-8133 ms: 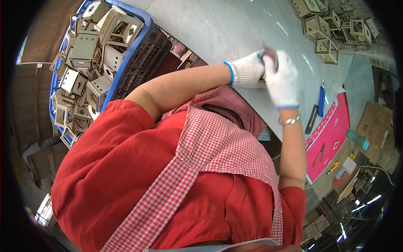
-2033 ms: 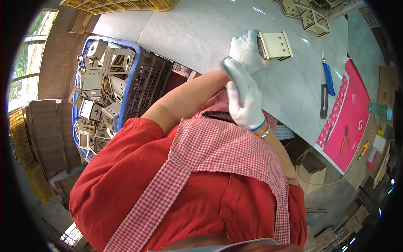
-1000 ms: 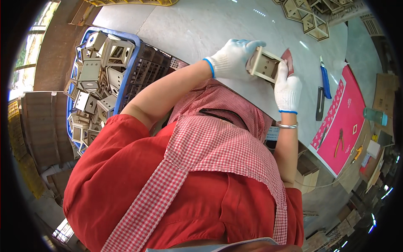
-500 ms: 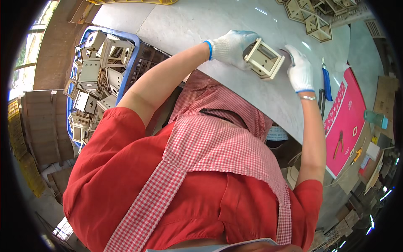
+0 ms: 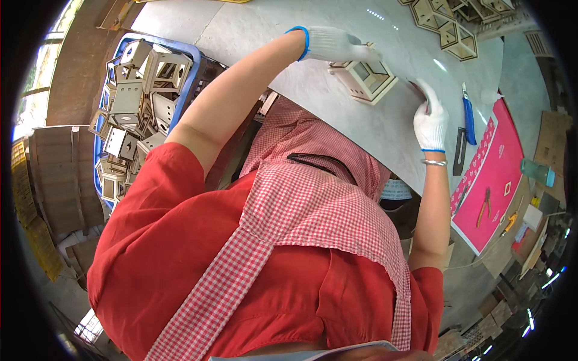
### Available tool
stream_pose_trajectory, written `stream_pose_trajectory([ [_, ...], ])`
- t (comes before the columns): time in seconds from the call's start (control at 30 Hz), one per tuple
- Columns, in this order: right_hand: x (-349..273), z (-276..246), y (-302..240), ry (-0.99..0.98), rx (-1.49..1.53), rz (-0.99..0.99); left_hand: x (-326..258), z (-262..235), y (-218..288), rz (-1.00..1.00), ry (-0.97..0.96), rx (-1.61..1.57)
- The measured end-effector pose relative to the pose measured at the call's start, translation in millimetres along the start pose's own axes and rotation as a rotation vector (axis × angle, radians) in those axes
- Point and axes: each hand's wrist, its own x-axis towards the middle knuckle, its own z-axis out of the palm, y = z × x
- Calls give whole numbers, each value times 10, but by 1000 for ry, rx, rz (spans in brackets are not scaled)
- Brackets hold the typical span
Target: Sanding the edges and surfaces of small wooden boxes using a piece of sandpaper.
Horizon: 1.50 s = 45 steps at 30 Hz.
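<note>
A blue crate (image 5: 192, 57) of small wooden frames stood at the left, within arm's reach. The left hand (image 5: 334, 45) gripped the top of a small wooden box frame (image 5: 364, 78), steadying it on the pale table (image 5: 253, 30). The right hand (image 5: 430, 120) closed around a flat reddish piece (mostly hidden), beside a blue-handled knife (image 5: 468, 114)

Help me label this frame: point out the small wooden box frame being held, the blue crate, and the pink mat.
wooden box frame (image 5: 365, 80), head view, on its pale front face.
blue crate (image 5: 180, 47), head view, on its upper rim.
pink mat (image 5: 490, 180), head view, on a bare middle part.
</note>
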Motion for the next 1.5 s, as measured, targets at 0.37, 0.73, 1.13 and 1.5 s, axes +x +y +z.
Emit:
stream_pose_trajectory([
  [0.37,260,-148,-494,185,88,-117,-297,318,-435,431,459,104],
  [0.73,720,14,-596,253,-42,-540,-209,337,-306,353,439,45],
  [1.13,843,216,-496,21,61,-367,-51,124,-434,485,265,26],
  [1.5,668,-65,-129,-96,-73,107,-34,8,-374,205,89,-246],
])
